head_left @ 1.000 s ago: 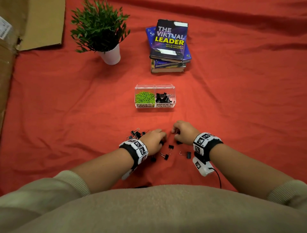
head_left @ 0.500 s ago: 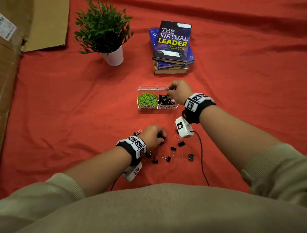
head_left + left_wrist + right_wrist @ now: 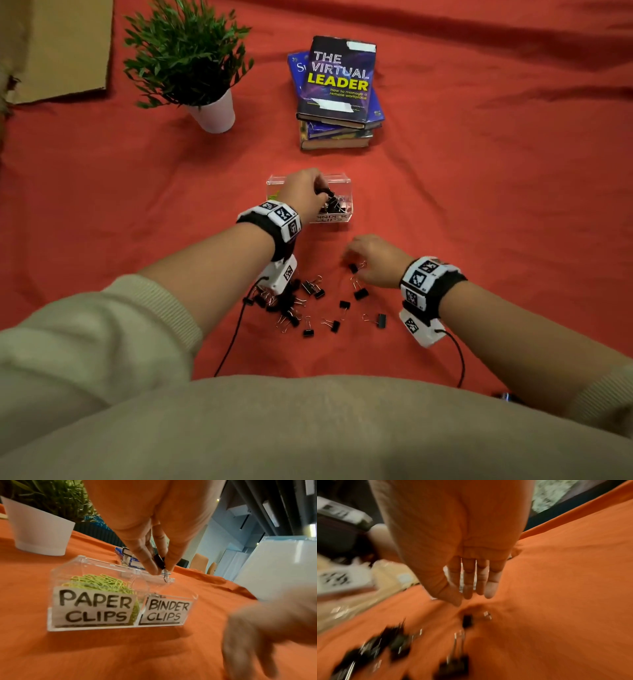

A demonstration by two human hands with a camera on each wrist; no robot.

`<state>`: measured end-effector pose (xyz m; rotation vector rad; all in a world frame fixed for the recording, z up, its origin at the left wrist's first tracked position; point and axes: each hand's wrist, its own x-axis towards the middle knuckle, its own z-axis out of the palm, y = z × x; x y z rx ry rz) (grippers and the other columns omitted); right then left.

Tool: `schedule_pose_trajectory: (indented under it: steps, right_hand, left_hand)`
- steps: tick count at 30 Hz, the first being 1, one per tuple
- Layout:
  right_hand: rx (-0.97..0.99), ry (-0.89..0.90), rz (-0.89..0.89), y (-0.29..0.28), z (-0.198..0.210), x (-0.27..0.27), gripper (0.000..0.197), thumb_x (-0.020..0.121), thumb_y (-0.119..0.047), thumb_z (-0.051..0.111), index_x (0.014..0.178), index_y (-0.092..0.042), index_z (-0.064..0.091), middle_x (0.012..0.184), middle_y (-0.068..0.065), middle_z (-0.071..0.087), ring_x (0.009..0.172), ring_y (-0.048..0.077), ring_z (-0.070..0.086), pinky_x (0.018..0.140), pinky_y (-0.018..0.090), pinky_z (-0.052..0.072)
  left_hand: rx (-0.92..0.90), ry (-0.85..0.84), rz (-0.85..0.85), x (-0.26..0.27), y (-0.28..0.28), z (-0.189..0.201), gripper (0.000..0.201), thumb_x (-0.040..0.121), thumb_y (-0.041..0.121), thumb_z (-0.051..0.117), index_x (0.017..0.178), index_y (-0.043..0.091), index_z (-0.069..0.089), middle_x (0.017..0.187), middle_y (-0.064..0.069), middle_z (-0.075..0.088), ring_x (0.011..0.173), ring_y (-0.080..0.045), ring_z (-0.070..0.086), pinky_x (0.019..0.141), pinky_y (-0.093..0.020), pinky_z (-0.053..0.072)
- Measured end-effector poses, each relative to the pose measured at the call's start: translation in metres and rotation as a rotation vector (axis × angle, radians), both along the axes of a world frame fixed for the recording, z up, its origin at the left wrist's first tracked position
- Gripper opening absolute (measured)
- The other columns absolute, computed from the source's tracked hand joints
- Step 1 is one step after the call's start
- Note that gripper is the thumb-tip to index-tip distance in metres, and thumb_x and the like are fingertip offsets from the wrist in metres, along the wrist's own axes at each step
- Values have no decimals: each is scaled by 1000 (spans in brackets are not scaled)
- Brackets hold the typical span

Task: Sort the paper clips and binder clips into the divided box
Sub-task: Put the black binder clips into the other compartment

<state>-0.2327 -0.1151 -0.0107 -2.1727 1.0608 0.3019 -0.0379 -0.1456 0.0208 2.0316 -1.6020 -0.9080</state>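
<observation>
The clear divided box [image 3: 345, 185] stands mid-cloth, labelled for paper clips on the left and binder clips on the right. Green paper clips [image 3: 99, 581] fill the left compartment. My left hand [image 3: 320, 193] hovers over the right compartment and pinches a black binder clip [image 3: 159, 562] between thumb and fingers. Several loose binder clips [image 3: 310, 308] lie scattered on the cloth nearer to me. My right hand [image 3: 359, 262] hangs just above them with straight fingers [image 3: 468, 588], holding nothing. One binder clip [image 3: 467, 620] lies right below its fingertips.
A potted plant [image 3: 191, 65] stands at the back left and a stack of books [image 3: 337, 92] behind the box. Cardboard [image 3: 58, 48] lies at the far left. Wrist camera cables [image 3: 236, 329] trail over the red cloth toward me.
My left hand has lifted from the loose clips to the box, carrying a binder clip. My right hand has come back from the box down to the loose clips.
</observation>
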Motion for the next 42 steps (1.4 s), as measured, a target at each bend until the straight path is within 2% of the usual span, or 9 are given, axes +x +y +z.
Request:
schedule_pose_trajectory:
  steps: [3, 5, 8, 11, 14, 18, 30, 37, 42]
  right_hand:
    - [-18, 61, 145, 20, -15, -11, 66, 68, -18, 69, 131, -20, 50, 132, 4, 45, 120, 23, 40, 101, 34, 40]
    - [-71, 73, 164, 27, -18, -16, 68, 69, -20, 68, 134, -20, 46, 139, 2, 37, 124, 22, 35, 102, 33, 40]
    - [-114, 51, 176, 32, -20, -19, 57, 72, -18, 64, 128, -18, 50, 133, 1, 40, 116, 22, 38, 96, 35, 44]
    - [-108, 42, 166, 35, -24, -21, 45, 74, -18, 64, 118, -16, 55, 122, 4, 43, 108, 23, 41, 91, 39, 45]
    - [-115, 63, 148, 36, -24, -19, 36, 76, -21, 63, 112, -16, 56, 112, 7, 45, 105, 24, 42, 88, 40, 45]
    - [-106, 100, 178, 39, -22, -15, 26, 80, -23, 59, 105, -16, 57, 109, 7, 46, 102, 25, 44, 85, 40, 45]
    - [-51, 32, 46, 47, -23, -10, 30, 79, -22, 62, 109, -20, 58, 103, 7, 50, 94, 20, 40, 85, 33, 41]
    - [-19, -52, 5, 50, -22, -3, 21, 77, -4, 58, 97, -6, 63, 98, 15, 52, 86, 30, 54, 76, 35, 46]
    - [-66, -98, 60, 52, -24, -2, 33, 78, -1, 52, 109, -8, 63, 99, 15, 55, 87, 32, 57, 77, 33, 45]
  left_hand:
    - [3, -55, -45, -3, 1, -3, 13, 86, 12, 61, 98, 13, 65, 101, -7, 66, 92, -22, 61, 77, -28, 47]
    - [-44, -120, -118, -5, 11, -2, 15, 86, 15, 60, 100, 15, 65, 106, -4, 64, 100, -22, 57, 84, -30, 45]
    - [-86, -189, -245, -6, 39, -4, 13, 87, 20, 58, 99, 18, 63, 106, 1, 60, 104, -19, 51, 91, -35, 44]
    - [15, -245, -360, -5, 75, -14, 12, 87, 28, 57, 96, 22, 60, 102, 5, 56, 100, -15, 54, 83, -33, 50]
    - [186, -387, -494, -4, 105, -24, 27, 85, 39, 59, 106, 23, 57, 108, 0, 53, 104, -21, 54, 75, -31, 45]
    - [285, -491, -563, -8, 129, -36, 51, 83, 49, 61, 124, 21, 47, 120, -5, 47, 107, -29, 55, 78, -41, 49]
    - [213, -438, -509, -16, 139, -46, 33, 89, 31, 54, 119, 20, 47, 114, -9, 49, 100, -34, 58, 77, -43, 50]
    - [205, -403, -536, -19, 139, -47, 30, 89, 24, 50, 119, 20, 51, 111, -11, 50, 93, -36, 60, 75, -43, 50]
    - [205, -433, -628, -20, 136, -48, 26, 89, 24, 53, 114, 16, 53, 111, -13, 47, 94, -35, 59, 75, -44, 50]
